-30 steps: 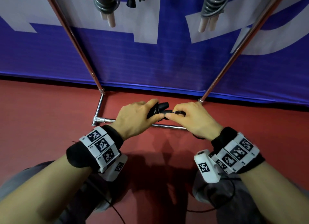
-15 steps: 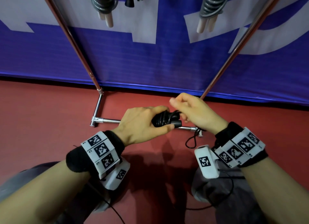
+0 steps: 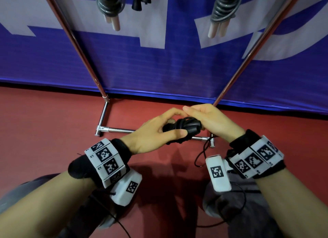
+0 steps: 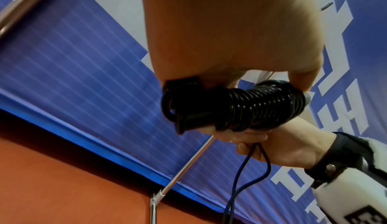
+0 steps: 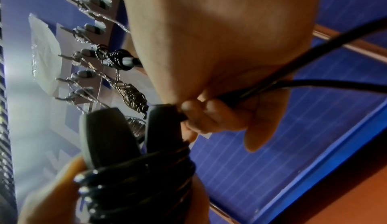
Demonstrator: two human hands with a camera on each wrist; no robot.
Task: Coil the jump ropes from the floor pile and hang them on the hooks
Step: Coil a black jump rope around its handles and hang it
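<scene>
Both palms hide much of the black jump rope (image 3: 184, 126), whose wound handles lie between them. The left hand (image 3: 152, 134) grips the coiled bundle; the right hand (image 3: 211, 121) pinches the loose rope end (image 5: 314, 85) beside it. Above the hands, hung ropes (image 3: 110, 5) are cut off by the frame edge.

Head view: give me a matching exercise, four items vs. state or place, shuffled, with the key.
Items:
1. left hand
2. right hand
3. grey rope bundles
4. rack base bar

States:
A. lies on the red floor
B. hang coiled above, pale handles pointing down
C. grips the black handles wrapped in cord
D. pinches the loose loop of black cord

Pairs: 1-C, 2-D, 3-B, 4-A
</scene>
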